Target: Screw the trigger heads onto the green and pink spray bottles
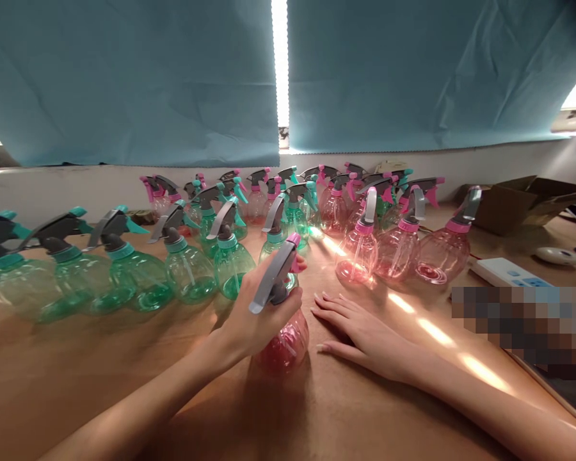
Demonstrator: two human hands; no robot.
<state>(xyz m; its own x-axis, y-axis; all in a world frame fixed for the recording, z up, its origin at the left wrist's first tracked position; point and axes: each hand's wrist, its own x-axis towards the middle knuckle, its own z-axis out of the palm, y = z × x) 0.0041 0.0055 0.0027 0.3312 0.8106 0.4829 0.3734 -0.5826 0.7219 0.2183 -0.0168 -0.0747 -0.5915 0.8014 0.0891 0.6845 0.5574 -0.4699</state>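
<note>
- Head view: left grip (pixel 255 310) curls closed around the neck of a pink spray bottle (pixel 288 346).
- Right grip (pixel 360 330), fingers spread, holds nothing, resting on the surface (pixel 365 422) just right of it.
- Green bottles (pixel 187 272) line up left of and beyond left grip.

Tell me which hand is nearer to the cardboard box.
Right. The right hand lies on the table, in front of the cardboard box and to its left; the left hand is farther left, gripping a pink spray bottle.
</note>
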